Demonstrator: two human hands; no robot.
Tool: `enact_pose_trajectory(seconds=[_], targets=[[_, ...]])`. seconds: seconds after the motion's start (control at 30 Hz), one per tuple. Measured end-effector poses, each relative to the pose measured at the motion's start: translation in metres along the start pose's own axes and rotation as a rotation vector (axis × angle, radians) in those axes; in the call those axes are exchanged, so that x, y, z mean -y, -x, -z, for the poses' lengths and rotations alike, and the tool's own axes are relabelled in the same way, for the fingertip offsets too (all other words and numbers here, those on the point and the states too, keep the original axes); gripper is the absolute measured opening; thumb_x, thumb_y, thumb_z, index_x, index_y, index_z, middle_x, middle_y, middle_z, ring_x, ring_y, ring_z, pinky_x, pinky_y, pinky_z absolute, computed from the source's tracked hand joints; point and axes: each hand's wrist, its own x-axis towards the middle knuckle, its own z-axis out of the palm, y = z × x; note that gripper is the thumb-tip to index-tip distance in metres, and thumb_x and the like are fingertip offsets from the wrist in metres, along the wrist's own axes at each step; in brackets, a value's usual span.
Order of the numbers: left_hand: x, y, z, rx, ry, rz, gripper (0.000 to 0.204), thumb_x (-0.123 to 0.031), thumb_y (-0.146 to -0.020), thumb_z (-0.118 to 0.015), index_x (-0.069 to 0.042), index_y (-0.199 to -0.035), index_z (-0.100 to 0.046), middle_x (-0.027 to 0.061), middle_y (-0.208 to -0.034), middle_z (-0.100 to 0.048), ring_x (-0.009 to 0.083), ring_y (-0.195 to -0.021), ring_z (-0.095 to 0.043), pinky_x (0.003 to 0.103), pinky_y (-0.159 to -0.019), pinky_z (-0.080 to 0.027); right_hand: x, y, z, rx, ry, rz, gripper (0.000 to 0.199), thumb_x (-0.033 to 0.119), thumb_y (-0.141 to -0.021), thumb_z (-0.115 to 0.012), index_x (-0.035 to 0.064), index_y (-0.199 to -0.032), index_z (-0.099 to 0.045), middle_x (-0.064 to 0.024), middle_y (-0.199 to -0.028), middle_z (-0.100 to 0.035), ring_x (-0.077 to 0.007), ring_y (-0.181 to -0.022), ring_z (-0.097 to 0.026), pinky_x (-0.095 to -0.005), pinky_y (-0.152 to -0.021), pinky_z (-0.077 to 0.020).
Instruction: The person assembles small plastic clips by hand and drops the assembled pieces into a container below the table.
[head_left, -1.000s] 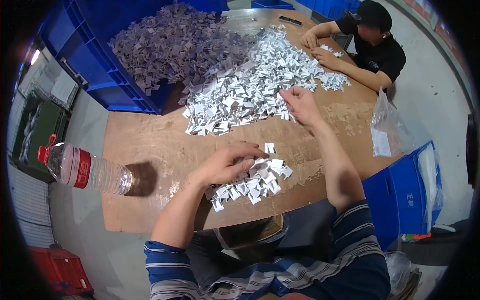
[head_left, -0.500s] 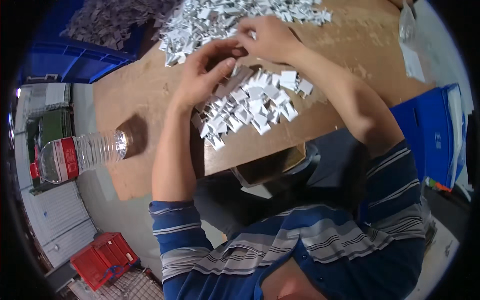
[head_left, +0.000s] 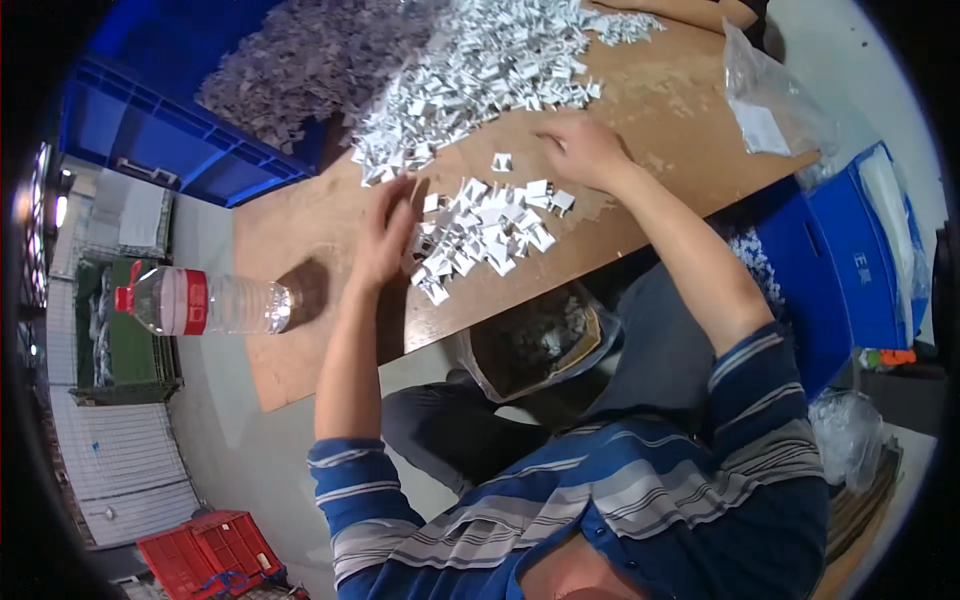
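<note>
A small heap of white folded paper pieces [head_left: 480, 228] lies near the front edge of the brown wooden table [head_left: 300, 260]. My left hand [head_left: 385, 235] stands on edge against the heap's left side, fingers together, holding nothing. My right hand [head_left: 580, 150] rests palm down on the table at the heap's right, fingers spread. A much larger pile of the same white pieces [head_left: 480, 70] covers the table beyond both hands. One single piece [head_left: 502, 161] lies between the two piles.
A plastic water bottle with a red cap [head_left: 200, 302] stands at the table's left end. A blue crate of grey pieces [head_left: 250, 90] sits behind. A clear plastic bag [head_left: 775, 110] lies right. A bag-lined container [head_left: 535, 345] rests on my lap. Blue bins [head_left: 860, 260] stand right.
My hands have parted from the middle of the small heap: the left went to its left side, the right to its right side. The view has tilted down toward my lap.
</note>
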Motion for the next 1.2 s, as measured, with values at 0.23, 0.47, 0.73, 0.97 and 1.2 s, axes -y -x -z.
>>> enact_pose_trajectory(seconds=[0.23,0.47,0.73,0.97,1.2], targets=[[-0.039,0.074,-0.023,0.066,-0.590,-0.050,0.076,-0.039,-0.093,-0.060,0.002,-0.153,-0.037,0.0248,-0.154,-0.042,0.0425,-0.142,-0.041,0.048,-0.117,-0.034,0.041,0.064,0.021,0.033,0.379,-0.002,0.026,0.010,-0.081,-0.059,0.0074,-0.103,-0.073,-0.0155,-0.080,-0.069,-0.0384,-0.064,-0.063,-0.0447,-0.056,-0.0500],[-0.052,0.097,-0.071,0.064,-0.672,-0.076,0.079,-0.041,-0.092,-0.065,0.001,-0.153,-0.037,0.0252,-0.158,-0.036,0.0435,-0.145,-0.036,0.051,-0.118,-0.032,0.089,0.085,0.003,0.070,0.271,0.209,0.012,0.014,-0.081,-0.062,0.0103,-0.090,-0.069,-0.0102,-0.077,-0.065,-0.0322,-0.064,-0.064,-0.0420,-0.055,-0.0507],[-0.066,0.120,-0.100,-0.010,-0.711,-0.047,0.078,-0.037,-0.094,-0.065,0.005,-0.153,-0.034,0.0286,-0.159,-0.033,0.0454,-0.146,-0.034,0.049,-0.119,-0.031,0.075,0.077,0.000,0.052,-0.274,0.250,0.008,0.013,-0.086,-0.060,0.0094,-0.090,-0.066,-0.0109,-0.078,-0.068,-0.0329,-0.065,-0.064,-0.0402,-0.059,-0.0517],[-0.026,0.051,-0.066,-0.161,-0.486,-0.008,0.075,-0.034,-0.096,-0.062,0.007,-0.152,-0.033,0.0303,-0.156,-0.036,0.0435,-0.146,-0.035,0.048,-0.118,-0.031,0.042,0.000,-0.030,0.092,0.235,-0.004,0.021,0.020,-0.090,-0.058,0.0061,-0.087,-0.073,-0.0152,-0.076,-0.070,-0.0354,-0.066,-0.065,-0.0436,-0.059,-0.0518],[-0.026,-0.003,-0.074,0.021,-0.763,-0.217,0.062,-0.028,-0.094,-0.065,0.000,-0.147,-0.048,0.0216,-0.146,-0.053,0.0370,-0.135,-0.049,0.045,-0.112,-0.040,0.044,-0.005,-0.052,0.057,0.188,0.122,0.033,0.031,-0.089,-0.061,0.0030,-0.074,-0.072,-0.0181,-0.074,-0.071,-0.0386,-0.066,-0.066,-0.0470,-0.060,-0.0532]])
